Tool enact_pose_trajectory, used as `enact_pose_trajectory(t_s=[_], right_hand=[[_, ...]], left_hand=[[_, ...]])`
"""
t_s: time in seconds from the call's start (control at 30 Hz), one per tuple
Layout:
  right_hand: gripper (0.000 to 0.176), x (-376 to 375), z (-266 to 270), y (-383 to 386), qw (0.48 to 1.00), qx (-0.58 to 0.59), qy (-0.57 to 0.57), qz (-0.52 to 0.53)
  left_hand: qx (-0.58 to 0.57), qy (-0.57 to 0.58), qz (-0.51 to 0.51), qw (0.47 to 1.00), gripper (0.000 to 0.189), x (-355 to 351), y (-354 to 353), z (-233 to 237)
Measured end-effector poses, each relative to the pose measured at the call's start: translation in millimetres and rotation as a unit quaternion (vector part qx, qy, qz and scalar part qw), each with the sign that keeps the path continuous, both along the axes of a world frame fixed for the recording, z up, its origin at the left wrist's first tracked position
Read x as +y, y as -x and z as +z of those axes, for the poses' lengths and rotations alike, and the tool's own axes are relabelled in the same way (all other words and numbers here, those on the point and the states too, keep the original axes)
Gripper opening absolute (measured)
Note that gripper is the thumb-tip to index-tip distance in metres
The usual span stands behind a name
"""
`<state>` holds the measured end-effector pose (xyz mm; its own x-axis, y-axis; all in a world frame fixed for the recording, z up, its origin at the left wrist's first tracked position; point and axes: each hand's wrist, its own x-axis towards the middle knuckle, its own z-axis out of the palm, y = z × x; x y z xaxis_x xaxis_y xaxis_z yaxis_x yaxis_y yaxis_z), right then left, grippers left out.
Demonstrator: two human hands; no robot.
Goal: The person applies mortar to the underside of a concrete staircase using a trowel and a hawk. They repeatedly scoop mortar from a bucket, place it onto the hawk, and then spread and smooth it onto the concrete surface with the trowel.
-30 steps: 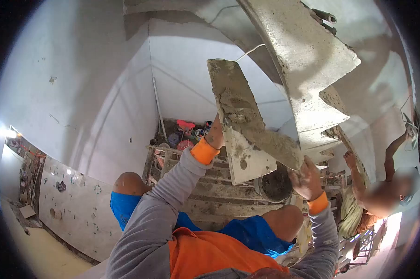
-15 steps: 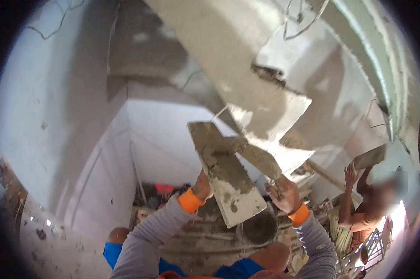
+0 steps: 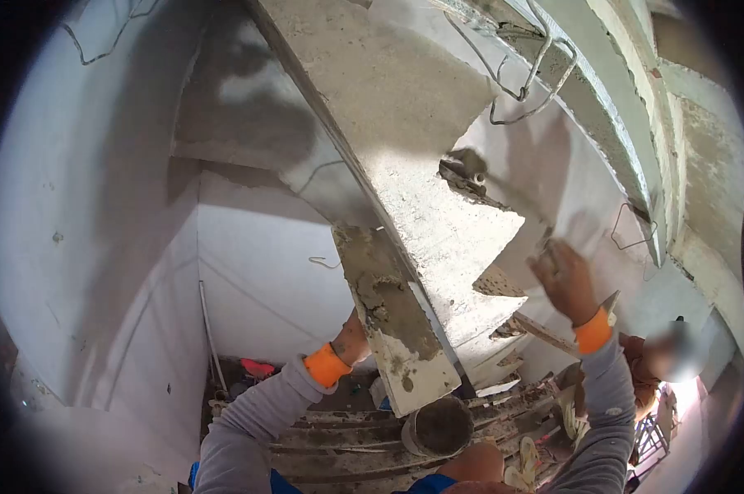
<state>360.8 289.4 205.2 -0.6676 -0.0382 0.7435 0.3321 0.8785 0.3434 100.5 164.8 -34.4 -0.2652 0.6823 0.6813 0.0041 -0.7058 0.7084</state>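
My left hand grips a flat mortar board from its left edge, with the fingers hidden behind it. Wet grey mortar is spread over the board's middle and upper part. My right hand is raised to the right, close to the wall beyond the stepped concrete edge. Its fingers are curled round a trowel, which is mostly hidden and blurred. Below the board stands a round bucket with grey contents.
A jagged, stair-shaped concrete slab slants across the middle. Bent wires hang at upper right. Planks lie below me. Another person is at the right, and a pinkish-red item lies low behind my left arm.
My right hand has swung up and right, taking the trowel off the board towards the wall. The board stays in my left hand, and the view has shifted. The other person appears lower.
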Motion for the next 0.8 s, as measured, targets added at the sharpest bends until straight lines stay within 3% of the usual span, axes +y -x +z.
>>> enact_pose_trajectory(t_s=[0.07, 0.17, 0.37, 0.53, 0.63, 0.8], right_hand=[[0.028, -1.6, 23.9, -7.5, 1.000, 0.015, 0.008, -0.012], [0.027, -18.5, 48.6, -10.7, 1.000, 0.011, 0.024, -0.014], [0.026, -40.0, 59.6, 15.8, 0.998, 0.027, 0.044, 0.035], [0.026, -40.5, 54.7, 12.9, 0.994, 0.058, 0.052, 0.078], [0.027, -40.8, 41.7, -3.2, 0.997, 0.045, 0.065, 0.013], [0.024, -36.8, -10.5, -23.0, 0.997, 0.012, 0.071, 0.028]], left_hand=[[-0.022, -0.012, -0.035, 0.999, 0.052, -3.3, -6.0, 3.3], [-0.192, -0.022, -0.205, 0.959, 0.052, -21.5, -14.5, 16.9], [-0.170, -0.081, -0.187, 0.964, 0.049, -24.8, -9.4, 7.7], [-0.163, -0.042, -0.142, 0.975, 0.049, -18.1, 3.3, 2.0], [-0.152, -0.012, -0.154, 0.976, 0.049, -18.5, 15.2, -0.1], [-0.180, 0.006, -0.121, 0.976, 0.066, -9.7, 16.2, -11.0]])
